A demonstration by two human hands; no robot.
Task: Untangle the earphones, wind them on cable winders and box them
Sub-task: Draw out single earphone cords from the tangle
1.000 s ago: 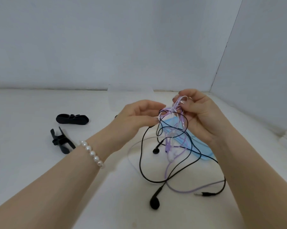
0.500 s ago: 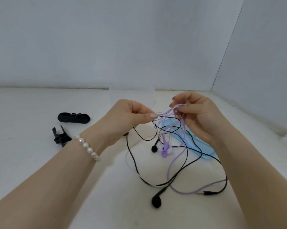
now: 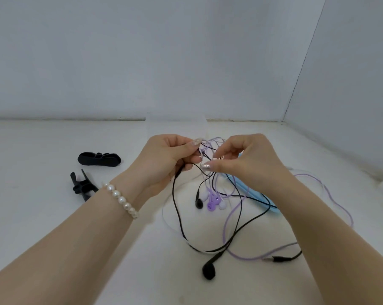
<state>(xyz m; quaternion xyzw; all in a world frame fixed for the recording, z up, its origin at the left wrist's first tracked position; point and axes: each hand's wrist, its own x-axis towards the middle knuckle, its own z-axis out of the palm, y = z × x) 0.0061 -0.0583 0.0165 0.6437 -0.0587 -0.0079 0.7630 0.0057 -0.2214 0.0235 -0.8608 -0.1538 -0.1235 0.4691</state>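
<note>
Head view: left hand (image 3: pixel 164 160) and right hand (image 3: pixel 244 164) both pinched the tangled earphones (image 3: pixel 210 194) held above the white table (image 3: pixel 54 216), cords hanging down onto it. Two black cable winders (image 3: pixel 99 159) lay well left; blue box (image 3: pixel 252 194) sat behind the cords.

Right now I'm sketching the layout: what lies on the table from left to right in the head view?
Open black winder → folded black winder → left hand → right hand → black jack plug.
</note>
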